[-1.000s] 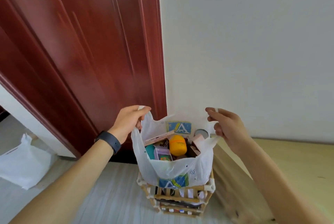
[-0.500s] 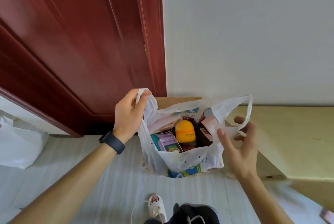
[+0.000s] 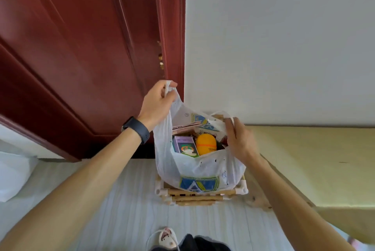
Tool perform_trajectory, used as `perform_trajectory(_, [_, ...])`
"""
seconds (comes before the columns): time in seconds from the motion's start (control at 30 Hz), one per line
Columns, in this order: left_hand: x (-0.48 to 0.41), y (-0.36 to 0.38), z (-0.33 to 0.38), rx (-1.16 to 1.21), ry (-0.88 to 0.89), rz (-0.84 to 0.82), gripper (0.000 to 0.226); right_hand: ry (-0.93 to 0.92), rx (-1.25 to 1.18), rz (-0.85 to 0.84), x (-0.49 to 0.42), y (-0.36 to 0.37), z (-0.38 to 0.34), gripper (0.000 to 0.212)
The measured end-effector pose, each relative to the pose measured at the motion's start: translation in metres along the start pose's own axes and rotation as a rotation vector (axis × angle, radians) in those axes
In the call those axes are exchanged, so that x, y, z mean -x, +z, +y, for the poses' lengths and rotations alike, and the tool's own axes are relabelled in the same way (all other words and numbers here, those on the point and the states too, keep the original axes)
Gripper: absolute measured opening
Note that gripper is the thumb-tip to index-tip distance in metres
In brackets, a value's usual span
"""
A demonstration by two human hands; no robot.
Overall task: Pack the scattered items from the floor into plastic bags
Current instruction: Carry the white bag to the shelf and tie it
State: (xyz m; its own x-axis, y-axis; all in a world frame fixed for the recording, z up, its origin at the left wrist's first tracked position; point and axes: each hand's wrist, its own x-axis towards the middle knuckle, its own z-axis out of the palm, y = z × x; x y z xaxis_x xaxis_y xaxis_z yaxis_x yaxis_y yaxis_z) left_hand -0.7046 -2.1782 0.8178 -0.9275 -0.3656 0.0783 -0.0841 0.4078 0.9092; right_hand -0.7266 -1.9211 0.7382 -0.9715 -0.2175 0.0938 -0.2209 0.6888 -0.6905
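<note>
A white plastic bag (image 3: 203, 169) with a blue logo stands open on a small wooden rack (image 3: 203, 196) by the wall. Inside it I see an orange egg-shaped item (image 3: 206, 144), a purple box (image 3: 185, 146) and a flat pinkish box (image 3: 186, 127). My left hand (image 3: 157, 102) pinches the bag's left handle and holds it up. My right hand (image 3: 238, 139) grips the bag's right handle at the rim, fingers curled over the plastic.
A dark red door (image 3: 81, 58) fills the left, a white wall (image 3: 284, 37) the right. A yellowish low surface (image 3: 314, 159) lies right of the rack. Another white bag (image 3: 12, 175) lies at the far left. A white power strip (image 3: 167, 237) and dark cloth (image 3: 192, 243) sit at the bottom.
My right hand let go of the right handle half a second ago and now grips it again at the rim. My left hand has kept its handle raised.
</note>
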Motion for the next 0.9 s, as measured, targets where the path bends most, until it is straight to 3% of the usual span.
perform_trajectory(0.17, [0.058,-0.003,-0.025,-0.041,0.024,0.014,0.022,0.044,0.084,0.082,-0.005,0.026,0.002,0.036])
perform_trajectory(0.3, [0.108,-0.001,-0.066,-0.146,0.14,0.096,0.075,0.183,0.062,0.049,-0.016,0.026,0.001,0.045])
perform_trajectory(0.4, [0.118,0.011,-0.101,-0.202,0.013,-0.006,0.102,0.311,-0.006,0.042,-0.028,0.026,0.004,0.049])
perform_trajectory(0.47, [0.112,0.021,-0.11,-0.253,0.033,-0.026,0.078,0.363,-0.026,0.041,-0.033,0.028,0.005,0.046])
perform_trajectory(0.53, [0.103,0.035,-0.108,-0.382,0.23,-0.07,0.049,0.358,0.01,0.032,-0.034,0.03,0.006,0.036])
perform_trajectory(0.67, [0.095,0.064,-0.095,-0.55,0.499,-0.181,0.048,0.383,-0.066,0.08,-0.026,0.026,0.005,0.043])
perform_trajectory(0.9, [0.087,0.09,-0.083,-0.709,0.583,-0.224,0.032,0.203,-0.204,0.24,0.005,0.005,-0.021,0.049])
